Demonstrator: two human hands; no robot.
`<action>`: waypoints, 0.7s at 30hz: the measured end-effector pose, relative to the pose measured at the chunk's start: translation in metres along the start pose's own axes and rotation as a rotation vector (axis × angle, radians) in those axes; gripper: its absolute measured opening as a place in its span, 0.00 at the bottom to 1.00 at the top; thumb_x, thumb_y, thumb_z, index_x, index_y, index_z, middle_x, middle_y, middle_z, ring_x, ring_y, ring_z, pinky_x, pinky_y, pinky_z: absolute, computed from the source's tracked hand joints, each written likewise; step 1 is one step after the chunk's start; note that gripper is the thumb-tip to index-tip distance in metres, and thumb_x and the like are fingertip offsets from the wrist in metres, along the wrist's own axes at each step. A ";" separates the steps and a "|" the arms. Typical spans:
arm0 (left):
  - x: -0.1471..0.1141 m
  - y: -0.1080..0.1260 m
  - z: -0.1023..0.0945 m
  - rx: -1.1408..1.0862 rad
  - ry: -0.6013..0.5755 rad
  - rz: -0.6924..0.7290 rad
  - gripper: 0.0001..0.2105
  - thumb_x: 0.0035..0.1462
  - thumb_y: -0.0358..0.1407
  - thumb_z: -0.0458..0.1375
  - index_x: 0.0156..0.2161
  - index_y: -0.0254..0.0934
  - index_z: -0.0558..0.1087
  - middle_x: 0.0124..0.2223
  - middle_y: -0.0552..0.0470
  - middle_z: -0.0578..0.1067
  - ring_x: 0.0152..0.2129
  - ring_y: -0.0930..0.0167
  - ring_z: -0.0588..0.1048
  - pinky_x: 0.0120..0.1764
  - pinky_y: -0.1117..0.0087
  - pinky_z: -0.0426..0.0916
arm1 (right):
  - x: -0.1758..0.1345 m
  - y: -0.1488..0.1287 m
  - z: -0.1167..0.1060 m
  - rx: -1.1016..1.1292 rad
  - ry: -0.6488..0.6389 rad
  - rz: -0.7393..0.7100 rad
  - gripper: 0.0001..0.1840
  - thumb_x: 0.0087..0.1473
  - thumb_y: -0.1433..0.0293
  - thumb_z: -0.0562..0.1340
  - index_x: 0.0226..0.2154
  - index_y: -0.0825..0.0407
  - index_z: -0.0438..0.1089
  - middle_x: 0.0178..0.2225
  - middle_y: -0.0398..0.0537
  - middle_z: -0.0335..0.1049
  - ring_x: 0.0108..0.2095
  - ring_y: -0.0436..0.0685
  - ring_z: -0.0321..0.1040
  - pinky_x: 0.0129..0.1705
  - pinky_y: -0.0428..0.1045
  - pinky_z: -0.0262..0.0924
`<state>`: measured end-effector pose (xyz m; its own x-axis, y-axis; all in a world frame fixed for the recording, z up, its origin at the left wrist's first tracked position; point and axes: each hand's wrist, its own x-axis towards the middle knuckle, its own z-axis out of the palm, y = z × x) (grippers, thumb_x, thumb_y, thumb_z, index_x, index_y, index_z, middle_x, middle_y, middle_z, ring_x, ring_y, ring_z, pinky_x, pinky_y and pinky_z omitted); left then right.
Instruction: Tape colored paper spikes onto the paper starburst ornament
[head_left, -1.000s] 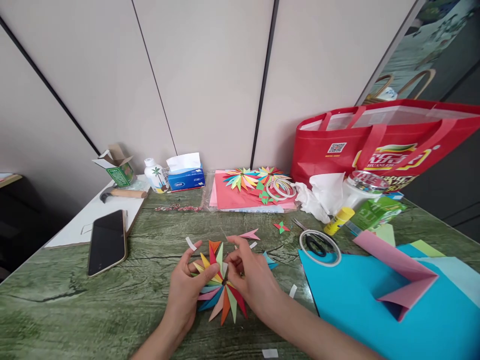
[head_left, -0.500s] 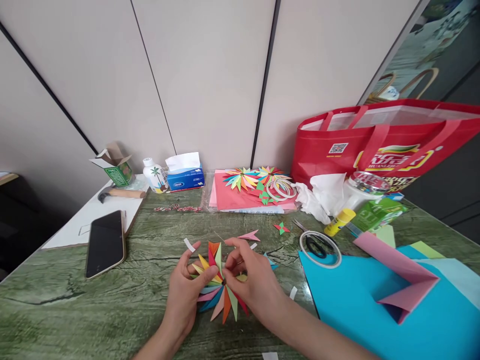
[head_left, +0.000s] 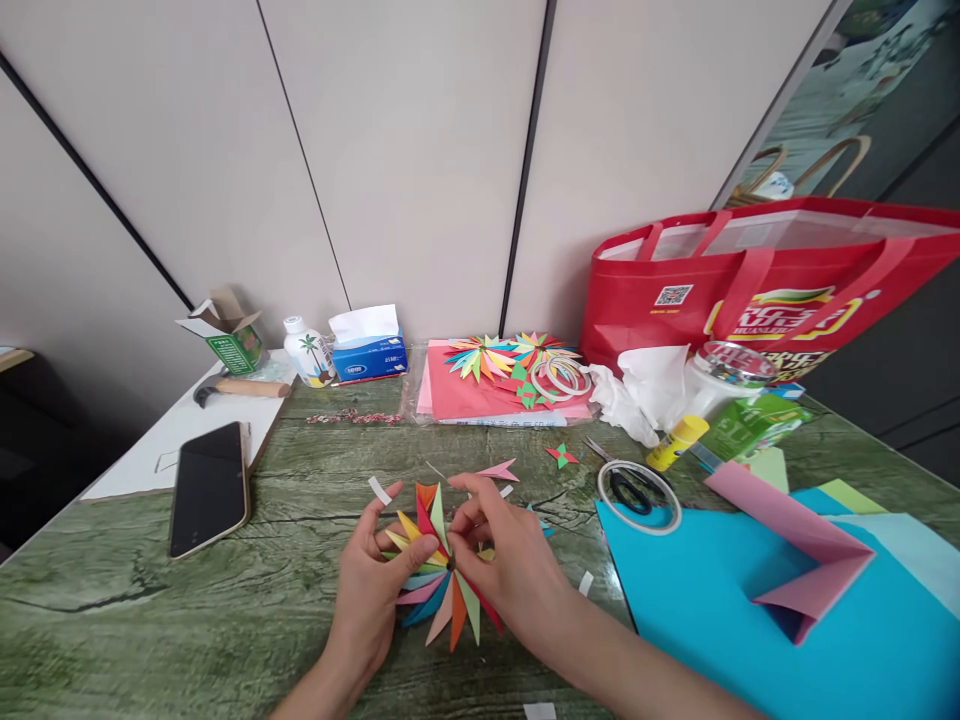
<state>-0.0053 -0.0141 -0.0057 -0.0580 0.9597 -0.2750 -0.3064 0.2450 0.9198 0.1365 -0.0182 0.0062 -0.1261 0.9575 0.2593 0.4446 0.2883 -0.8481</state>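
Note:
Between my hands is a folded paper star (head_left: 454,610) with many coloured points, held just over the table. My left hand (head_left: 367,580) grips its left side, the thumb pressed on the yellow and orange points; a small white paper strip (head_left: 379,490) sits at a fingertip of this hand. My right hand (head_left: 502,555) pinches the star's right side near the centre, and its fingers hide that part. Behind the hands lies a pink folded paper piece (head_left: 499,470). A light blue paper piece (head_left: 541,522) shows partly beside my right hand.
Scissors (head_left: 630,490) and a tape roll (head_left: 639,528) lie to the right, with a glue stick (head_left: 677,444), blue paper sheets (head_left: 690,600) and a red bag (head_left: 660,290). Finished stars (head_left: 480,358) rest at the back. At left are a phone (head_left: 210,490) and a hammer (head_left: 244,388).
The star's lower points have swung slightly to the right. Both hands keep nearly the same grip on it, and the view has shifted a little.

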 end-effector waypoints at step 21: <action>-0.005 0.004 0.004 0.021 0.010 0.064 0.40 0.34 0.31 0.68 0.55 0.39 0.57 0.25 0.56 0.79 0.22 0.72 0.75 0.29 0.75 0.68 | -0.006 -0.001 0.001 -0.104 0.021 -0.111 0.24 0.46 0.81 0.54 0.46 0.48 0.56 0.30 0.43 0.67 0.29 0.51 0.66 0.30 0.44 0.63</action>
<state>-0.0026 -0.0179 0.0005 -0.0861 0.9722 -0.2179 -0.2822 0.1860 0.9412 0.1361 -0.0240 0.0057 -0.1618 0.9191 0.3594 0.5186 0.3890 -0.7614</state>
